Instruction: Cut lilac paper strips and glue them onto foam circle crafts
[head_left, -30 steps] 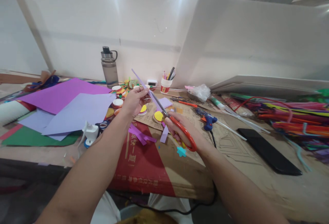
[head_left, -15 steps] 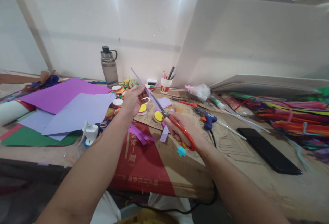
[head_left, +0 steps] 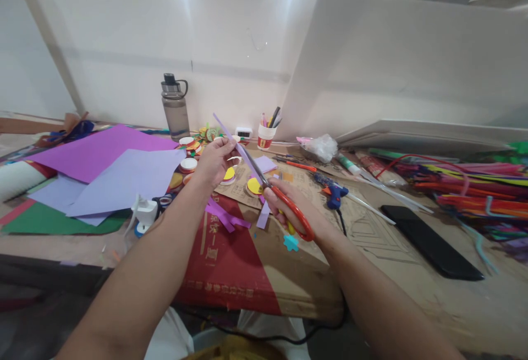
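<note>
My left hand (head_left: 216, 161) pinches a narrow light purple paper strip (head_left: 223, 126) that slants up to the left. Wrapped round the red handles of the scissors (head_left: 293, 211) is my right hand (head_left: 284, 200). The scissor blades point up and left along the strip, close to my left fingertips; how far apart they are is hard to tell. Bright purple strips (head_left: 226, 216) and a turquoise paper piece (head_left: 291, 243) lie on the cardboard (head_left: 247, 263) below. Yellow discs (head_left: 254, 186) rest behind the scissors.
Large purple sheets (head_left: 124, 178) and a white plug (head_left: 145, 211) lie at left. A bottle (head_left: 175, 109) and a paper cup of pens (head_left: 266, 135) stand behind. To the right are a blue glue gun (head_left: 336, 195), a black phone (head_left: 431, 241) and colourful pipe cleaners (head_left: 474, 184).
The strip's upper tip has shifted slightly right and down. Both hands remain in nearly the same place, still holding the strip and the scissors.
</note>
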The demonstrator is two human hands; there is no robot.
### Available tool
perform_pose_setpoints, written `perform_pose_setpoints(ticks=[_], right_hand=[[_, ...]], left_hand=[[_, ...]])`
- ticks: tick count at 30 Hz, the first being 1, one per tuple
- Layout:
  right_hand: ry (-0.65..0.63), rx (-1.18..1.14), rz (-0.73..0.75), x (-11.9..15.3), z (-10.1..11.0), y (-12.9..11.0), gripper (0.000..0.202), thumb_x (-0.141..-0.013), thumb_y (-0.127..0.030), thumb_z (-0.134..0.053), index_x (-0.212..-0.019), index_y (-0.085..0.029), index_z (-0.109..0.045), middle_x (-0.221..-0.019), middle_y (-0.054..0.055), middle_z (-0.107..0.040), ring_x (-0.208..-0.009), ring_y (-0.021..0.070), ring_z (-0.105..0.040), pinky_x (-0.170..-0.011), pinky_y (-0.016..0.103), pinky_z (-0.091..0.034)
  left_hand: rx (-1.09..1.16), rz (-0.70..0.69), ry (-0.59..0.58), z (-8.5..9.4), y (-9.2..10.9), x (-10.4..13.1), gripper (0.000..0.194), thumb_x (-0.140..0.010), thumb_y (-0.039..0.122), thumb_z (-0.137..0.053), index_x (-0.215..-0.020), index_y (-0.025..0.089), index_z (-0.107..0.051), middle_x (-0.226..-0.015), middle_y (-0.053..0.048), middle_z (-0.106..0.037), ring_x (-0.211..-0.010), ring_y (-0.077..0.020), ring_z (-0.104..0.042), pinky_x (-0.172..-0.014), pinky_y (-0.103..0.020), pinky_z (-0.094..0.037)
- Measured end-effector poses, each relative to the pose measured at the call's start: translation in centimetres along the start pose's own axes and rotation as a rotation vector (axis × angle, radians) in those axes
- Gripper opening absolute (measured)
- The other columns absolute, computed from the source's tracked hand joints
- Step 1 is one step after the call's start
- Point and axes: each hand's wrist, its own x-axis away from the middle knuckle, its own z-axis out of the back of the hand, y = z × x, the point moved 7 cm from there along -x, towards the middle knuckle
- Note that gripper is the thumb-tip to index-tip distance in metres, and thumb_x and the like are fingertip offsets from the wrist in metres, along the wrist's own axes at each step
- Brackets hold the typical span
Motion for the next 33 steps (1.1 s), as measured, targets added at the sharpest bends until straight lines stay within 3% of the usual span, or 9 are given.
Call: perform_pose_setpoints(ticks=[9, 33], right_hand=[[0.035, -0.033, -0.037, 0.1, -0.1, -0.5, 0.037, -0.08, -0.057, -0.057, -0.08, -0.023, -0.043, -0.053, -0.007, -0.038, -0.037, 0.0074, -0.037, -0.033, 0.021, -0.035], [0.054, -0.052, -0.017, 0.4, -0.1, -1.1, 0.036, -0.082, -0.055, -0.055, -0.074, -0.021, -0.044, -0.05, -0.007, -0.039, -0.036, 0.0063, -0.035, -0.033, 0.019, -0.03]], left_hand=[[-0.037, 0.012, -0.004, -0.4, 0.1, 0.3, 0.018, -0.071, 0.022, -0.072, -0.07, 0.014, -0.056, -0.067, 0.0, -0.062, -0.057, -0.0079, -0.057, -0.054, -0.021, -0.046], [-0.034, 0.007, -0.013, -0.4, 0.1, 0.3, 0.019, -0.07, 0.022, -0.073, -0.069, 0.014, -0.055, -0.068, 0.0, -0.061, -0.057, -0.0081, -0.056, -0.055, -0.022, -0.047]])
